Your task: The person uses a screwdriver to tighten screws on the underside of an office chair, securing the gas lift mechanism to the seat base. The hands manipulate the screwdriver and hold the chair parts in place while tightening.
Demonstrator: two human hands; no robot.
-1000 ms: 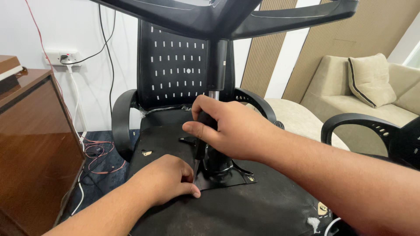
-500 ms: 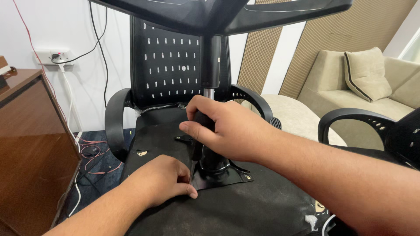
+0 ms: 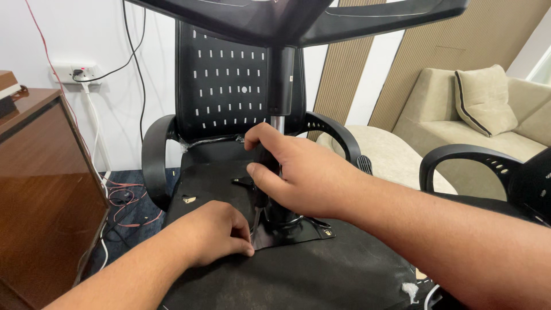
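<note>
Item: black office chair, upturned, underside of seat facing up, backrest standing behind it, star base overhead.

Right hand: grip closed around the black gas-lift column, low down, just above the mounting plate.

Left hand: curled, fingertips pinched at the near left edge of the plate, pressing on the seat underside. Whether it holds a small part, I cannot tell.

Step, as judged: seating or steadying the column in the mechanism plate. Next move would call for a firm, straight hold on the column while the plate stays flat.

Hidden or unclear: the column's joint with the plate lies behind the right hand; plate fixings barely show; the base is cut off by the top edge.

Nearby: wooden cabinet at left, beige sofa and a second chair's armrest at right, loose cables on the floor.
</note>
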